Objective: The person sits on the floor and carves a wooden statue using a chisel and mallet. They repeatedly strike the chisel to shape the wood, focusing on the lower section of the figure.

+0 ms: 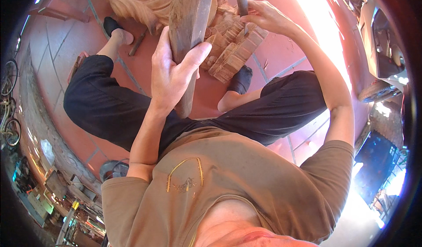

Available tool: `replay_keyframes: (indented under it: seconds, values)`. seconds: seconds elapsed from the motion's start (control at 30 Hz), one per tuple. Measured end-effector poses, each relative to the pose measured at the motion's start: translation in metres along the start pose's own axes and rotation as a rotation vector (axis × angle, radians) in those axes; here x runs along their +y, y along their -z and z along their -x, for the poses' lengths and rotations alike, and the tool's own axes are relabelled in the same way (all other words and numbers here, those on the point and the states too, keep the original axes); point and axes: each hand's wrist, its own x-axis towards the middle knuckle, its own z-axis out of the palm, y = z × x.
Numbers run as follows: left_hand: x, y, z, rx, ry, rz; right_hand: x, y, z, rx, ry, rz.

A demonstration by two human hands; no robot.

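Observation:
My left hand (173, 73) is wrapped round a thick, squared wooden club (190, 18), which rises toward the top edge. With the fingers of my right hand (266, 18) I grip a chisel (241, 0) by its round handle, upright over a carved wooden sculpture (235, 49). Where the chisel's blade ends is hard to make out among the carving. The sculpture is reddish-brown, with a stepped, ridged block at its near end and smoother, wavy forms farther off. The club hides part of its middle.
The sculpture lies on red floor tiles (206, 100) between my feet. A short dark stick-like tool (138, 43) is near my left foot. At the far left stand bicycles (9, 102); tools and boards clutter the lower left. A motorbike wheel (377, 92) shows at right.

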Motion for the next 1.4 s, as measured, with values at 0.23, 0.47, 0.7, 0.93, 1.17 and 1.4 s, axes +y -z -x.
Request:
replay_keyframes:
  seconds: [0.23, 0.47, 0.7, 0.93, 1.17, 1.4]
  values:
    - [-0.012, 0.005, -0.012, -0.181, 0.103, -0.567, -0.013, -0.005, 0.004, -0.016, 0.04, -0.013]
    - [0.013, 0.003, -0.005, -0.008, 0.036, -0.223, -0.013, -0.008, 0.003, 0.015, 0.079, 0.067]
    - [-0.014, 0.01, -0.008, -0.122, 0.194, -0.36, -0.018, -0.022, 0.007, 0.096, 0.268, 0.155]
    - [0.005, 0.009, 0.002, 0.013, 0.061, -0.197, -0.023, -0.015, 0.008, 0.108, 0.15, 0.158]
    - [-0.01, 0.005, 0.004, -0.02, 0.095, -0.143, -0.029, -0.009, 0.008, 0.053, 0.132, 0.181]
    - [-0.01, -0.002, 0.003, -0.021, 0.04, -0.146, -0.017, -0.014, 0.006, 0.07, 0.254, 0.138]
